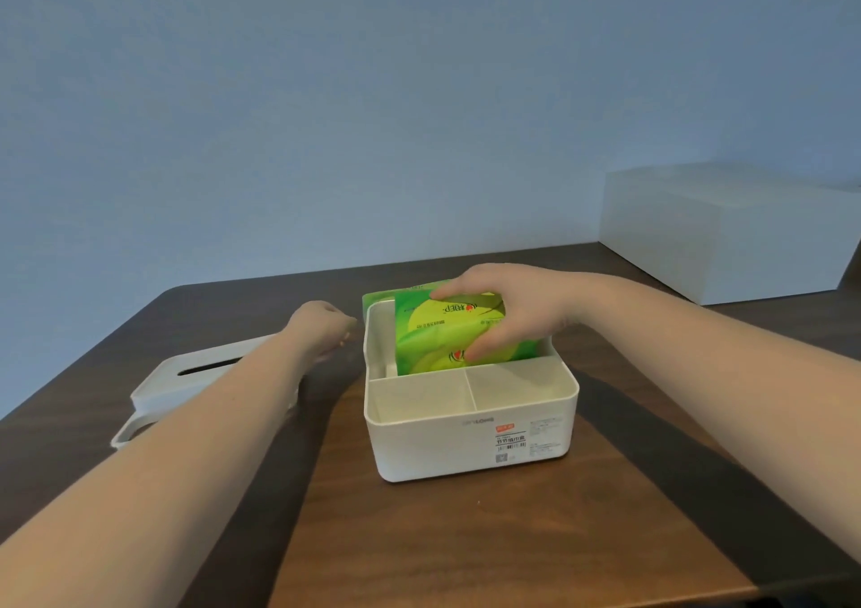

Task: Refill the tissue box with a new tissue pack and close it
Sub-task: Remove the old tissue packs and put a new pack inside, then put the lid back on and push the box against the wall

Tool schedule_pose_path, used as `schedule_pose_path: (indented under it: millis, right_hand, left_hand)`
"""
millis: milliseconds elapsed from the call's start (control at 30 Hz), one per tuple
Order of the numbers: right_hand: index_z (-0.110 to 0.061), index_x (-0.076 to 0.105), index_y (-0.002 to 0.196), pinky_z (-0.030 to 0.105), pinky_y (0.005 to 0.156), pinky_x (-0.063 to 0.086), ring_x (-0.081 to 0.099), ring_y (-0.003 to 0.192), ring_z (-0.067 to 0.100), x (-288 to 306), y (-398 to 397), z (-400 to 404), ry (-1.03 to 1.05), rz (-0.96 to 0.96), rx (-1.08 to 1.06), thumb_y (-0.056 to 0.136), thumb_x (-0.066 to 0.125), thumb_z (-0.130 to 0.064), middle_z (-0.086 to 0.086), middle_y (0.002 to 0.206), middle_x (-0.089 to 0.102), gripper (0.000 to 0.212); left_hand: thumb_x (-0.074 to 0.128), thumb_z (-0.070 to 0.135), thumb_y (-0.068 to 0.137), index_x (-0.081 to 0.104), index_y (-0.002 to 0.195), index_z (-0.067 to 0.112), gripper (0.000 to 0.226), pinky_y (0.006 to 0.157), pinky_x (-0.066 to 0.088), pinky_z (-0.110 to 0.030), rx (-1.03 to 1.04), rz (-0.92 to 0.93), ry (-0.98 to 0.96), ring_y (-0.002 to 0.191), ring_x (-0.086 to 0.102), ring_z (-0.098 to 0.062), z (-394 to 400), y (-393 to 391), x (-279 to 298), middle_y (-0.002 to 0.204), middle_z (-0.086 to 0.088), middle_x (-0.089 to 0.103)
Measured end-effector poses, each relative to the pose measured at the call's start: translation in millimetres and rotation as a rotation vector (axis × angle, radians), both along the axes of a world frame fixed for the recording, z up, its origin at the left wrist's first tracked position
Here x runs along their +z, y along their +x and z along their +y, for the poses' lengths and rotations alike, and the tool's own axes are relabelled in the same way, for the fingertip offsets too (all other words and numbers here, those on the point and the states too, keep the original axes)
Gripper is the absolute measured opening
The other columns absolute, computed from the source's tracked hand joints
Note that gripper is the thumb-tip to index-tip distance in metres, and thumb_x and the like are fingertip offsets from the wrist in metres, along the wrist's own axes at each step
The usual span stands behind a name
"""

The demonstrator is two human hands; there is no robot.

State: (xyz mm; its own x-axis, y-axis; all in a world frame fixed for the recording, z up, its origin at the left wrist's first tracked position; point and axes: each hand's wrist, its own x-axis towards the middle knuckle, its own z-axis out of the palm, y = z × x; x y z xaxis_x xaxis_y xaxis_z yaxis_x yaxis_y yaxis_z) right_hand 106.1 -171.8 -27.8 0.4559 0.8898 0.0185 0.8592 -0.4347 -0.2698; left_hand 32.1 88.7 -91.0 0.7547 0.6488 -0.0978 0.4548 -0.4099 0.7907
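Now the right hand (508,314) grips the tissue pack (442,342) — tilted inside the tissue box (466,440).

Soft dim light, broad arm shadows across table (466,537), wide-angle edge stretch, slight blur

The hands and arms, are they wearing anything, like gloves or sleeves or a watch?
No. The left hand and the right hand are both bare, with no gloves, and no rings show. Both forearms are uncovered right to the picture's edge, with no sleeves, watch or bracelet in view.
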Motion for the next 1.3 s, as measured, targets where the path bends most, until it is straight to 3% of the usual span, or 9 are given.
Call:
schedule_pose_path:
  millis: [133, 300, 433, 600, 700, 867, 1000, 1100, 1300]
  right_hand:
    - [-0.040, 0.041, 0.141, 0.024, 0.109, 0.029, 0.035, 0.137, 0.009, 7.8, -8.9, -1.1, -0.002, -0.020, -0.021, 0.076, 0.075, -0.043, -0.014, 0.148, 0.040, 0.073]
    - [-0.039, 0.048, 0.135, 0.036, 0.113, 0.034, 0.038, 0.137, 0.015, 24.4, -25.3, 13.3, -0.041, 0.004, -0.066, 0.080, 0.066, -0.053, -0.012, 0.147, 0.043, 0.060]
    - [-0.029, 0.057, 0.129, 0.029, 0.104, 0.038, 0.049, 0.128, 0.013, 28.3, -50.9, 41.6, 0.069, 0.024, -0.047, 0.089, 0.054, -0.052, -0.008, 0.137, 0.056, 0.047]
    - [-0.024, 0.061, 0.125, 0.029, 0.096, 0.042, 0.055, 0.119, 0.017, 18.2, -81.5, 96.0, 0.133, 0.027, -0.060, 0.093, 0.052, -0.045, -0.003, 0.127, 0.062, 0.039]
    - [-0.019, 0.061, 0.124, 0.028, 0.092, 0.042, 0.055, 0.118, 0.020, 8.2, -97.4, 128.3, 0.120, 0.019, -0.074, 0.095, 0.050, -0.034, 0.000, 0.127, 0.062, 0.034]
    - [-0.009, 0.064, 0.119, 0.031, 0.091, 0.048, 0.059, 0.114, 0.026, -13.9, -109.5, 182.1, -0.026, 0.037, -0.122, 0.090, 0.049, -0.017, 0.006, 0.126, 0.064, 0.033]
    - [0.000, 0.062, 0.107, 0.028, 0.061, 0.044, 0.057, 0.086, 0.027, -23.6, -114.1, 214.4, -0.189, 0.085, -0.162, 0.091, 0.046, -0.015, 0.015, 0.109, 0.065, 0.027]
    - [-0.002, 0.056, 0.113, 0.023, 0.048, 0.034, 0.050, 0.085, 0.026, -25.6, -115.1, 226.5, -0.237, 0.101, -0.210, 0.096, 0.042, -0.015, 0.012, 0.101, 0.051, 0.026]
    - [-0.001, 0.050, 0.130, 0.034, 0.079, 0.055, 0.058, 0.085, 0.031, -37.7, -107.3, 240.4, -0.190, 0.263, -0.337, 0.093, 0.047, -0.016, 0.019, 0.120, 0.060, 0.040]
  left_hand:
    - [0.055, 0.015, 0.090, 0.064, 0.098, 0.004, 0.016, 0.058, 0.049, -0.034, -0.009, 0.021, 0.050, 0.059, 0.049, -0.017, -0.6, -16.6, 9.1, 0.076, -0.009, 0.059]
    - [0.054, 0.021, 0.093, 0.062, 0.112, 0.006, 0.025, 0.075, 0.046, -0.033, 0.058, -0.042, 0.079, 0.105, 0.059, -0.028, 17.2, -46.1, 25.8, 0.109, -0.012, 0.064]
    - [0.053, 0.022, 0.094, 0.062, 0.116, 0.003, 0.031, 0.078, 0.045, -0.034, 0.111, -0.016, 0.128, 0.089, 0.053, -0.024, 33.1, -78.5, 27.4, 0.101, -0.009, 0.058]
    - [0.049, 0.026, 0.096, 0.060, 0.120, 0.003, 0.035, 0.086, 0.042, -0.035, 0.251, 0.015, 0.211, 0.109, 0.053, -0.030, 61.5, -118.7, 18.2, 0.122, -0.013, 0.059]
    - [0.047, 0.024, 0.096, 0.060, 0.108, 0.007, 0.024, 0.086, 0.041, -0.035, 0.284, 0.063, 0.219, 0.102, 0.053, -0.031, 77.3, -138.7, 10.3, 0.111, -0.013, 0.056]
    - [0.044, 0.024, 0.096, 0.057, 0.128, 0.002, 0.041, 0.083, 0.042, -0.033, 0.320, 0.138, 0.224, 0.107, 0.057, -0.029, 92.3, -159.0, -3.2, 0.117, -0.014, 0.062]
    - [0.044, 0.026, 0.095, 0.057, 0.125, 0.002, 0.040, 0.077, 0.044, -0.032, 0.360, 0.096, 0.176, 0.094, 0.057, -0.028, 102.5, -165.0, -15.2, 0.108, -0.013, 0.063]
    - [0.043, 0.026, 0.096, 0.054, 0.128, 0.002, 0.041, 0.079, 0.040, -0.032, 0.368, 0.063, 0.131, 0.094, 0.051, -0.027, 106.7, -163.3, -21.3, 0.116, -0.015, 0.061]
    - [0.044, 0.024, 0.097, 0.051, 0.098, 0.011, 0.014, 0.078, 0.038, -0.033, 0.384, 0.006, 0.096, 0.092, 0.046, -0.025, 109.9, -155.0, -19.8, 0.102, -0.007, 0.050]
